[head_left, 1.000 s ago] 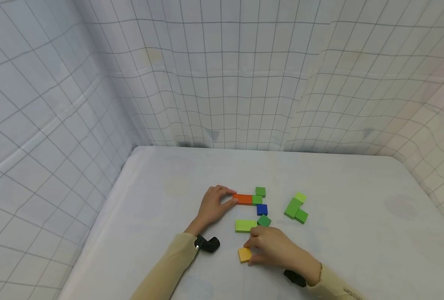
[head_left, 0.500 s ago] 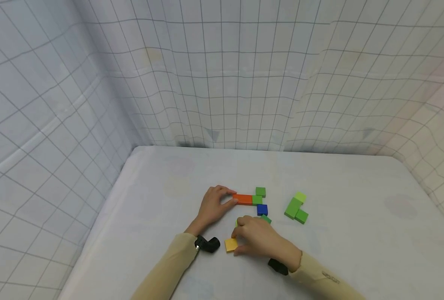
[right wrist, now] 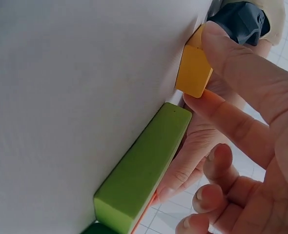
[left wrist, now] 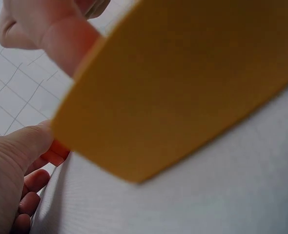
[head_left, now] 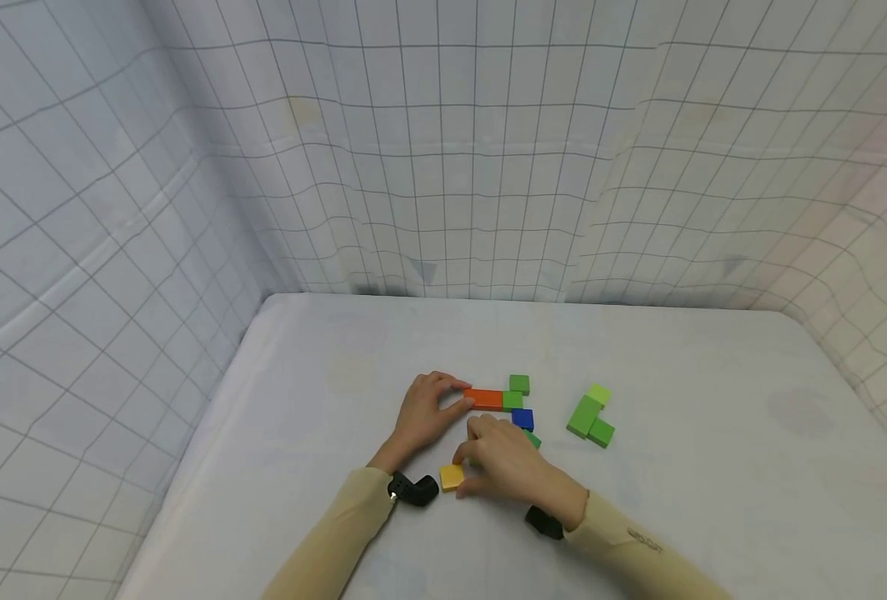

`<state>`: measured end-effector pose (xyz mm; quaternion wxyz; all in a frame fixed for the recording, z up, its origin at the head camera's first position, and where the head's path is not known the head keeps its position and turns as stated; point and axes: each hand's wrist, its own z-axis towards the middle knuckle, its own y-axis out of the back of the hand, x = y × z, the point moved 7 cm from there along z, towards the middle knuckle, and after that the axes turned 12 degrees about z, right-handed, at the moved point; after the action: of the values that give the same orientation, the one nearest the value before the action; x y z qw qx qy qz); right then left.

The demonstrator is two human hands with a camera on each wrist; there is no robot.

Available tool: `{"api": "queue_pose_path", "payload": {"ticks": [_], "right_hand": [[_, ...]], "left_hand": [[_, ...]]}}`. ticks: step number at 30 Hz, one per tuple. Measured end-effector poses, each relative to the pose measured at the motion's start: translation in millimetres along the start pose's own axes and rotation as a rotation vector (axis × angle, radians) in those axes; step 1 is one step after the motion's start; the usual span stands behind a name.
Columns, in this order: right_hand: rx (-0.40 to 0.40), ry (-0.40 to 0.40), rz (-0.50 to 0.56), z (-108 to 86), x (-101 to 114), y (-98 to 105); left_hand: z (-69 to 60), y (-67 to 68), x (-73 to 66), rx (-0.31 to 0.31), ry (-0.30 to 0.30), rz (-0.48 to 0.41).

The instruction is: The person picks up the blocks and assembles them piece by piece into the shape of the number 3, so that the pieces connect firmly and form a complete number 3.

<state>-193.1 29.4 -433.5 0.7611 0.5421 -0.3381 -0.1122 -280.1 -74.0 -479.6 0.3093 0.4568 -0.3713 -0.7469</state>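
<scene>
Between the thumb and index finger of my right hand (head_left: 507, 458) is a yellow block (head_left: 452, 478), pinched at its sides on the white table. My left hand (head_left: 424, 412) grips the left end of an orange-red block (head_left: 484, 399) with thumb and fingers. That block's right end meets a green block (head_left: 513, 401). In the left wrist view, the yellow block (left wrist: 173, 92) fills much of the picture, near the left hand (left wrist: 10, 170). A long light green block (right wrist: 141, 168) lies beside the yellow one in the right wrist view; in the head view the right hand mostly hides it.
A green block (head_left: 519, 383), a blue block (head_left: 523, 419) and a partly covered dark green block (head_left: 533, 437) adjoin the row. Farther right lies a cluster with a longer green block (head_left: 583, 416). White grid-patterned cloth (head_left: 443, 167) hangs behind the table (head_left: 684, 367).
My right hand has slid the yellow block leftward and away from me, and now covers most of the light green block. The left hand stays on the orange-red block.
</scene>
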Motion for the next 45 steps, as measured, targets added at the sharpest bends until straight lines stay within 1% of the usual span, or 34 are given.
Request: {"api": "queue_pose_path", "payload": {"ticks": [6, 12, 16, 23, 30, 40, 45], "right_hand": [[-0.048, -0.007, -0.016, 2.0, -2.4, 1.0], [-0.077, -0.061, -0.003, 1.5, -7.9, 1.7], [-0.096, -0.083, 0.023, 0.5, -11.1, 2.4], [-0.087, -0.134, 0.047, -0.1, -16.3, 1.3], [-0.105, -0.163, 0.066, 0.3, -17.8, 2.6], [-0.121, -0.181, 0.069, 0.7, -21.8, 0.9], [-0.112, -0.201, 0.085, 2.0, -24.1, 0.2]], "left_hand": [[-0.2, -0.2, -0.3, -0.003, -0.008, 0.002], [-0.6, -0.7, -0.6, -0.003, -0.003, 0.004], [-1.0, -0.7, -0.9, 0.001, 0.003, 0.001], [-0.9, -0.3, -0.8, -0.009, -0.003, -0.004], [-0.7, 1.2, -1.9, -0.025, -0.024, -0.002], [-0.5, 0.2, -1.4, -0.009, -0.017, -0.002], [-0.1, 0.3, -0.7, -0.006, -0.019, -0.001]]}}
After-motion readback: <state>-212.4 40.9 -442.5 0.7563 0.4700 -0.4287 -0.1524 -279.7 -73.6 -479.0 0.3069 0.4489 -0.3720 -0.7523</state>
